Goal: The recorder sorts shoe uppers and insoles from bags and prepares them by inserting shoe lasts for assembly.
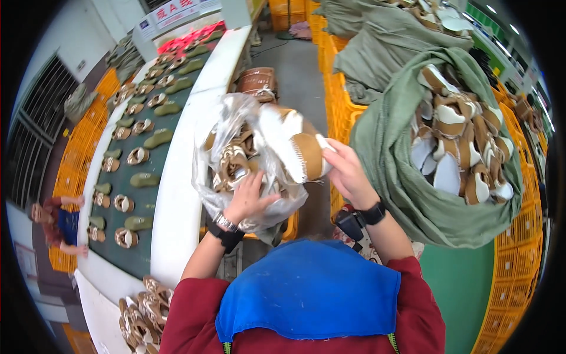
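Note:
My right hand point(349, 176) is closed on the edge of a brown-and-white shoe upper point(311, 154), whose white side is smeared by motion. It hangs over a clear plastic bag point(259, 220) that holds more brown-and-white uppers point(232, 165). At the bag's near side lies my left hand point(250, 200), fingers spread, touching the bag or the uppers in it; nothing shows in its grip. Part of an orange crate point(290, 227) shows under the bag. To my right, a green cloth point(383, 141) wraps round a heap of similar uppers point(451, 121).
On the left, a dark green conveyor belt point(134, 162) with a white border carries uppers and olive-green shoe lasts point(145, 179). Past it stands another person point(56, 218). Uppers point(146, 312) lie piled at the lower left. Stacked orange crates point(519, 265) line the right.

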Demonstrator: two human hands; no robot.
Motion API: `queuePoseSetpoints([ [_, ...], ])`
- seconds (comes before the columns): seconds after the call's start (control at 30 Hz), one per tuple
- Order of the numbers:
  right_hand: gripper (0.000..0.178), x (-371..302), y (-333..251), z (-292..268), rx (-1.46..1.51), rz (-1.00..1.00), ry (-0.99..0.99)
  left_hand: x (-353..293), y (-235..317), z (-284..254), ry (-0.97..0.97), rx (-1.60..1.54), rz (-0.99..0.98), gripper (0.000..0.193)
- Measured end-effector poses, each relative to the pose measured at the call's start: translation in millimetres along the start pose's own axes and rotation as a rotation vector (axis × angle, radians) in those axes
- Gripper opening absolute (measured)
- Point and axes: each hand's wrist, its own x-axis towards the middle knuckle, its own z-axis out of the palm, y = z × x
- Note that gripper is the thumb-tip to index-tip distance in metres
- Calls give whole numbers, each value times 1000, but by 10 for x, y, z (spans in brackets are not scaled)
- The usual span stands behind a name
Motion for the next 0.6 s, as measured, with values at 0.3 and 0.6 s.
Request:
queuePoseSetpoints([
  [0.3, 27, 650, 879, 454, -987, 297, -634, -1252, 343, -644, -333, -221, -32, 44],
  [0.6, 25, 425, 1654, 494, -1461, 251, -696, -1148, 722, -1327, 97, 8, 99, 11],
])
